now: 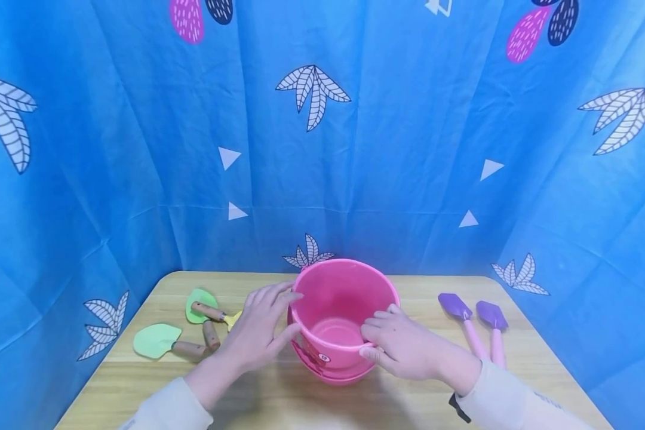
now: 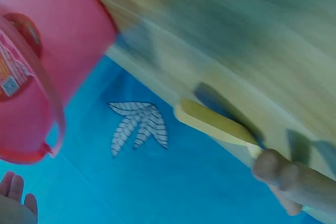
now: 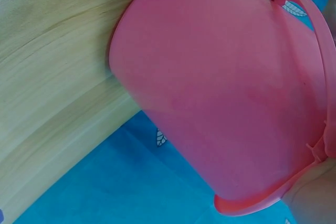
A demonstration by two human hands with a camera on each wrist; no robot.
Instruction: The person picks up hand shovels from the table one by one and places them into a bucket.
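A pink bucket (image 1: 349, 359) is tilted on the table, its mouth facing up toward me. My right hand (image 1: 400, 346) grips the near right rim, fingers over the inside and thumb outside. Beside the left rim is my left hand (image 1: 258, 328), its fingers loosely extended; in the left wrist view those fingertips (image 2: 16, 187) show apart from the bucket wall (image 2: 79, 19). The bucket's handle (image 2: 46, 87) hangs down its side, in front of a printed sticker (image 2: 9, 85). The right wrist view shows the plain outer wall (image 3: 210, 77).
Left of the bucket lie two green toy spades (image 1: 156, 340) and a yellow tool (image 1: 231, 321), all with wooden handles. Two purple spades (image 1: 491, 315) with pink handles lie on the right. A blue patterned curtain (image 1: 392, 149) encloses the wooden table (image 1: 424, 397) at the back and sides.
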